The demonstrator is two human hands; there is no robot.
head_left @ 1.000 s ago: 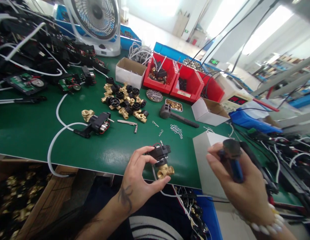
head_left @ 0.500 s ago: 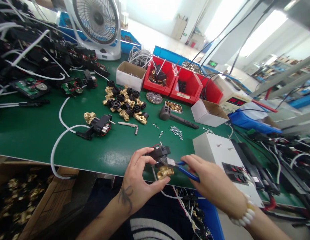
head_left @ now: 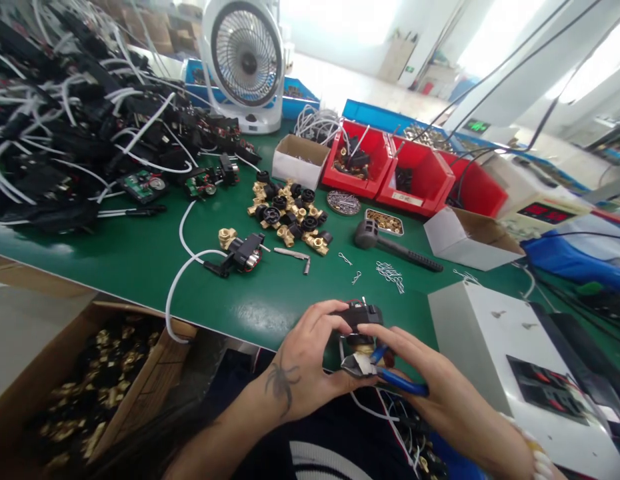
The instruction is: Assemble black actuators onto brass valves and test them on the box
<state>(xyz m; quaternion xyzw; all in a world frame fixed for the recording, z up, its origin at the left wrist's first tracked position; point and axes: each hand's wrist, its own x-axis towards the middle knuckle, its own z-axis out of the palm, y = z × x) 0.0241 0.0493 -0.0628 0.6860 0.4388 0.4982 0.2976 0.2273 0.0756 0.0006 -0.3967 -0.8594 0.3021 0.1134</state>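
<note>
My left hand [head_left: 310,363] is closed round a black valve assembly with a brass fitting [head_left: 361,319], held just over the near edge of the green table [head_left: 140,253]. My right hand [head_left: 430,387] grips blue-handled pliers [head_left: 385,375], and their jaws touch the underside of the assembly. On the table beyond lie a second black and brass assembly [head_left: 240,250] on a white tube, a heap of brass and black valve parts [head_left: 290,213], and several small wire clips [head_left: 390,273].
A black mallet [head_left: 390,241], red bins [head_left: 390,170], small cardboard boxes [head_left: 300,160], a white fan [head_left: 245,60] and a tangle of black wired units [head_left: 65,133] crowd the table. A grey control box [head_left: 505,360] stands at right. A carton of brass parts [head_left: 85,393] sits below left.
The view has shifted left and down. My right hand has brought the pliers from beside the assembly to under it, and both hands have drawn closer together.
</note>
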